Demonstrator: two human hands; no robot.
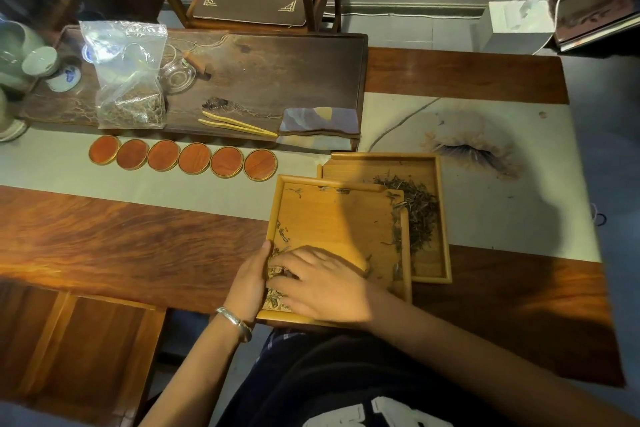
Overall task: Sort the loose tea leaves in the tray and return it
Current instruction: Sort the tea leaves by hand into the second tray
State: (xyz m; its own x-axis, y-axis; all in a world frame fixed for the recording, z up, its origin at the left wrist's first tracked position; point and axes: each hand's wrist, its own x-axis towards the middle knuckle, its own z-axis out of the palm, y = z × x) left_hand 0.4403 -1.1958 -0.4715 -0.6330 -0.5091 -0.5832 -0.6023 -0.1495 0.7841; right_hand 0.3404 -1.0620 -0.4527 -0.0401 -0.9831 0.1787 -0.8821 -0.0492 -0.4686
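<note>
Your left hand (250, 279) grips the near tray's (339, 215) left rim | your right hand (322, 282), fingers spread flat and holding nothing, presses pale leaves (275, 274) just left of its fingertips | sorted leaf pile (417, 210) lies far-right in the second tray (441, 263).

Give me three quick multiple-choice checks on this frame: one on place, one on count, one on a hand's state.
1. Where does the near wooden tray lie?
A. overlapping the far tray
B. on the chair
C. on the dark tea board

2. How many round red coasters are in the row?
A. four
B. six
C. eight

3. What is the left hand doing?
A. holding the bamboo tongs
B. gripping the near tray's left rim
C. hanging idle

Answers: 1 A, its right edge covers the far tray; 2 B, six side by side; 3 B, thumb along the rim.
</note>
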